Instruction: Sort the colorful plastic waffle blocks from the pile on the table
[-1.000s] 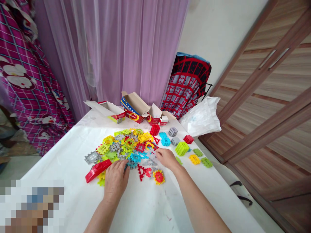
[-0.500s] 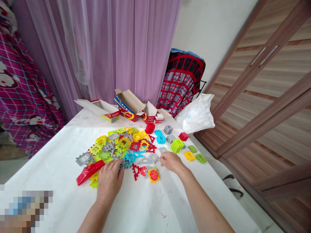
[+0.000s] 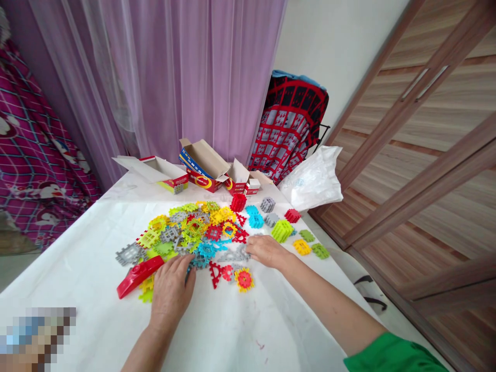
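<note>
A pile of colourful plastic interlocking tiles [image 3: 194, 232] lies spread on a white-covered table [image 3: 232, 330]. My left hand [image 3: 170, 289] rests palm down on the near edge of the pile, beside a red wedge piece [image 3: 137, 275]; what is under it is hidden. My right hand [image 3: 267, 251] touches grey tiles [image 3: 236, 254] at the pile's right side, fingers curled over them. A red triangle tile [image 3: 214, 272] and a yellow-and-red tile [image 3: 244, 279] lie between my hands.
Opened cardboard boxes [image 3: 201, 168] stand at the table's far edge. A white plastic bag [image 3: 313, 181] sits at the far right corner. Loose green, yellow and red tiles [image 3: 306, 243] lie right of the pile. Purple curtains hang behind; wooden doors on the right.
My right hand has shifted slightly left onto the grey tiles. My left hand stays on the pile's near edge. The view has moved a little, bringing a green sleeve into sight.
</note>
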`<state>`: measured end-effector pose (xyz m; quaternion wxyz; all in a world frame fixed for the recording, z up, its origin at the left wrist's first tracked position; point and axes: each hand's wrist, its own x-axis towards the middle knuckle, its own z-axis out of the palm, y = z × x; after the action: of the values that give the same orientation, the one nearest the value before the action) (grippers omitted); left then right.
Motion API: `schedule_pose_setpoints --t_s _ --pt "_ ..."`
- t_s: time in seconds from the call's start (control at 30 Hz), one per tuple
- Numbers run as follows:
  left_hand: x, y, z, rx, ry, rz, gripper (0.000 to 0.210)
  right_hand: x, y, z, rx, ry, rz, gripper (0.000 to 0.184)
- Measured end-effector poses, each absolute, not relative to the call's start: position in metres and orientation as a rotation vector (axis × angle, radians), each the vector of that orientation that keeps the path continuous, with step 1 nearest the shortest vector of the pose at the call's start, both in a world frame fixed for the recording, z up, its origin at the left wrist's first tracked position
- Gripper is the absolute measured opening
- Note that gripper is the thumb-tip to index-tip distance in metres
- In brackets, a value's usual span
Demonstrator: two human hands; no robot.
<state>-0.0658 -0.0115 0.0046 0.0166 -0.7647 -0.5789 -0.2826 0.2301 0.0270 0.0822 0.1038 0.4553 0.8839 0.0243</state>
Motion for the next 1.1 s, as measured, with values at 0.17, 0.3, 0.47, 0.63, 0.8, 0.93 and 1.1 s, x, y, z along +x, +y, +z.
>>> schedule_pose_setpoints --t_s 0.17,0.3,0.47,0.63,0.8,0.93,1.1 --pt "-0.068 -0.009 0.001 -2.387 -1.793 -0.886 0.032 0.231 0.034 0.075 1.199 2.620 0.148 0.019" --pt "-0.069 -0.009 -0.001 -2.390 -1.785 -0.878 0.033 0.232 0.035 0.073 1.156 2.619 0.161 0.018" --pt "-0.067 -0.011 -0.001 -2.353 -1.775 -0.903 0.033 0.242 0.036 0.089 1.267 2.677 0.053 0.016" --pt "-0.067 -0.010 -0.005 -2.328 -1.696 -0.957 0.032 0.281 0.061 0.122 1.647 2.630 0.055 0.019" --pt "-0.070 -0.009 -0.009 -2.311 -1.642 -0.971 0.031 0.329 0.108 0.146 1.899 2.365 0.256 0.022" --pt "-0.074 -0.008 -0.015 -2.314 -1.635 -0.975 0.031 0.346 0.142 0.147 1.927 2.285 0.313 0.024" --pt "-0.081 -0.006 -0.018 -2.338 -1.549 -0.904 0.035 0.356 0.173 0.135 1.895 2.264 0.302 0.024"
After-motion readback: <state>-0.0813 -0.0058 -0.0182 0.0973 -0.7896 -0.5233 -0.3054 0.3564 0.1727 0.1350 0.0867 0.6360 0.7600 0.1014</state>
